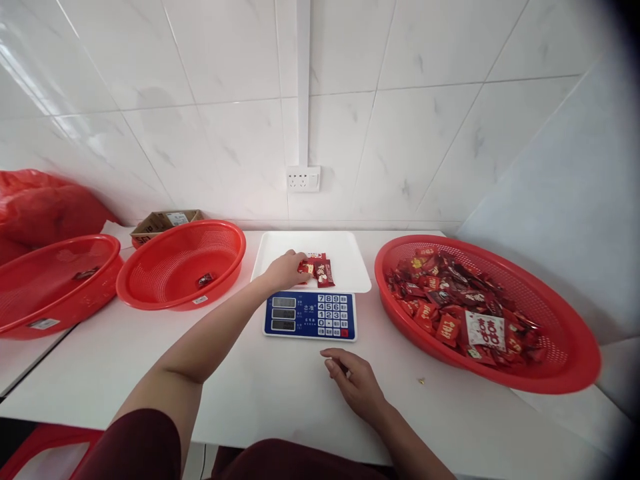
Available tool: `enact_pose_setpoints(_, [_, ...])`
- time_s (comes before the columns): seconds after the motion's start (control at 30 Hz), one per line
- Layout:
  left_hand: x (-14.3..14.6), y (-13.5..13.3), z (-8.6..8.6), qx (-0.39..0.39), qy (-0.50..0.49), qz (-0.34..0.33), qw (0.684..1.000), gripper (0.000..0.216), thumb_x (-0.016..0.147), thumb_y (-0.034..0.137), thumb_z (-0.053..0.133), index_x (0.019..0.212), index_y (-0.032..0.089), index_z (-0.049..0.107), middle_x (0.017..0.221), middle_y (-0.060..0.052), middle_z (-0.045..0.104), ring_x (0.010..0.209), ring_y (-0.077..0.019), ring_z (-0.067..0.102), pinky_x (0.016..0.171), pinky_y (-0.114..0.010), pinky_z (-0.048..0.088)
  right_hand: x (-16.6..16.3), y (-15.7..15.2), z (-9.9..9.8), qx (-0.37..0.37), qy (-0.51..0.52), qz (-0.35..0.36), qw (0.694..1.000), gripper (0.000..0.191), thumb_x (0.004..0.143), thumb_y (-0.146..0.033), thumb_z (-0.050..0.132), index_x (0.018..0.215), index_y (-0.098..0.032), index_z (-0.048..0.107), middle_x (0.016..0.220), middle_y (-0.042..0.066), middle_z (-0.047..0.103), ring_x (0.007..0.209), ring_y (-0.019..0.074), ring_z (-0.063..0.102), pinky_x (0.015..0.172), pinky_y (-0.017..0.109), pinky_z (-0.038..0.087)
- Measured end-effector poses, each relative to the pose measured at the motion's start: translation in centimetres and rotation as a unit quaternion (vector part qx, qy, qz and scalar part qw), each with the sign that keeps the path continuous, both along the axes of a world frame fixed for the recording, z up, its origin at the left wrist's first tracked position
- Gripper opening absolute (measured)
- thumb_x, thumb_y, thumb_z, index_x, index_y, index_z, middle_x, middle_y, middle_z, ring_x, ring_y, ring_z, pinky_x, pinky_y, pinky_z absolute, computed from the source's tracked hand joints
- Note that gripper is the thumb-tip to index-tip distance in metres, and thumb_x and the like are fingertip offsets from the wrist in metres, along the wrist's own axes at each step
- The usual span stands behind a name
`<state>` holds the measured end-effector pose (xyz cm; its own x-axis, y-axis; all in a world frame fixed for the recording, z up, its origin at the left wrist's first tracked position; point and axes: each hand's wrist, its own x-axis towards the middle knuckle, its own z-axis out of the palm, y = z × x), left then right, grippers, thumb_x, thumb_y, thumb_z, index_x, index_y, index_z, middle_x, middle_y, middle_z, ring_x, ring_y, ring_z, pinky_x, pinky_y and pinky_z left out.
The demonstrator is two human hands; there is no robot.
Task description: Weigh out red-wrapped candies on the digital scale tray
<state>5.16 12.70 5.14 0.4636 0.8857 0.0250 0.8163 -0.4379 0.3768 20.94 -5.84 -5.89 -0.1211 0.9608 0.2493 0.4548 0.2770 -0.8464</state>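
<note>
Maroon sleeve [143, 443] leads to left hand [287, 270], grip unclear; red packet [325, 273] points lengthwise toward wall [230, 160]; right hand [357, 385] hangs loosely parted.

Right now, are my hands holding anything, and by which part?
Your left hand touches red wrapped packets at their left side on the scale tray; any grip is unclear. Your right hand looks empty.
</note>
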Motion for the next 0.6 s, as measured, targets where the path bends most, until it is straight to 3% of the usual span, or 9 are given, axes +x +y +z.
enact_pose_setpoints(0.13, [0.0, -0.1, 0.6, 0.025, -0.049, 0.019, 0.998, 0.024, 0.079, 0.042, 0.052, 0.087, 0.02, 0.058, 0.082, -0.004, 0.063, 0.071, -0.0189, 0.059, 0.057, -0.026, 0.041, 0.3, 0.4, 1.8, 0.0, 0.025, -0.015, 1.0, 0.03, 0.088, -0.037, 0.042, 0.095, -0.018, 0.065, 0.065, 0.003, 0.065, 0.056, 0.0142, 0.06, 0.052, 0.024, 0.049])
enact_pose_setpoints(0.23, [-1.8, -0.1, 1.7, 0.055, -0.081, 0.051, 0.994, 0.022, 0.081, 0.041, 0.05, 0.083, 0.02, 0.056, 0.08, -0.003, 0.063, 0.07, -0.018, 0.058, 0.056, -0.025, 0.04, 0.9, 1.5, 3.8, 0.031, 0.009, -0.031, 0.999, 0.03, 0.088, -0.036, 0.043, 0.096, -0.018, 0.065, 0.067, 0.003, 0.066, 0.057, 0.0143, 0.061, 0.053, 0.024, 0.049])
enact_pose_setpoints(0.43, [-10.7, 0.1, 3.7, 0.237, -0.093, 0.194, 0.947, 0.021, 0.083, 0.037, 0.05, 0.088, 0.019, 0.059, 0.088, -0.006, 0.062, 0.081, -0.0222, 0.059, 0.068, -0.032, 0.043, 2.0, 7.1, 7.5, 0.111, -0.072, -0.129, 0.983, 0.028, 0.087, -0.036, 0.046, 0.103, -0.021, 0.063, 0.092, 0.007, 0.067, 0.079, 0.0192, 0.062, 0.069, 0.031, 0.051])
enact_pose_setpoints(0.5, [-13.5, -0.1, 3.6, 0.244, -0.06, 0.231, 0.94, 0.03, 0.085, 0.041, 0.044, 0.094, 0.017, 0.059, 0.092, -0.011, 0.061, 0.084, -0.0274, 0.059, 0.067, -0.037, 0.044, 2.0, 9.6, 8.4, 0.114, -0.127, -0.125, 0.978, 0.029, 0.086, -0.034, 0.048, 0.109, -0.022, 0.06, 0.104, 0.008, 0.064, 0.093, 0.0213, 0.059, 0.079, 0.034, 0.048])
enact_pose_setpoints(0.6, [-15.8, -0.5, 2.5, 0.227, 0.006, 0.253, 0.94, 0.046, 0.086, 0.048, 0.039, 0.11, 0.013, 0.056, 0.108, -0.019, 0.057, 0.1, -0.0387, 0.053, 0.073, -0.047, 0.045, 1.5, 12.7, 9.4, 0.059, -0.215, -0.08, 0.971, 0.034, 0.083, -0.032, 0.053, 0.115, -0.023, 0.057, 0.116, 0.008, 0.058, 0.107, 0.0234, 0.053, 0.088, 0.036, 0.043])
